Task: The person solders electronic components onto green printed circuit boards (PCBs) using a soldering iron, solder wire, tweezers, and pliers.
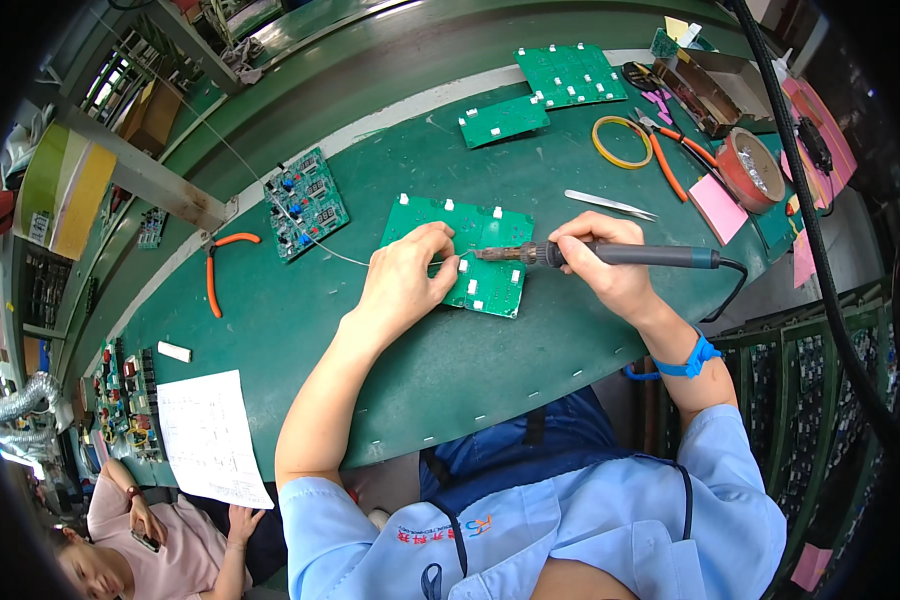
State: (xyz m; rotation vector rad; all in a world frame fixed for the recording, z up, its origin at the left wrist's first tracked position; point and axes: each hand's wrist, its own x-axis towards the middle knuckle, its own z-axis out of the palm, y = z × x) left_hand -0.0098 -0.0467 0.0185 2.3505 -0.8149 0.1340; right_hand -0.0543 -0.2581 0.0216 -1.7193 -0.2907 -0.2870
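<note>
A green circuit board [508, 230] with several white connectors lies on the green bench mat in front of me. My left hand [406, 280] rests over the board's left part, its fingers pinching a thin solder wire [338, 255] that comes in from the upper left. My right hand [610, 268] is closed around the dark handle of a soldering iron [660, 256]. The iron points left, its tip over the middle of the board close to my left fingertips. Whether the tip touches the board, I cannot tell. A blue strap [692, 356] circles my right wrist.
Beyond the board lie more green boards [570, 76], a yellow ring [620, 142], orange-handled pliers [670, 165], tweezers [610, 205] and a round tub [750, 170]. Leftward are populated boards [308, 205], orange cutters [214, 272] and a paper sheet [210, 435]. Another person [170, 540] sits at lower left.
</note>
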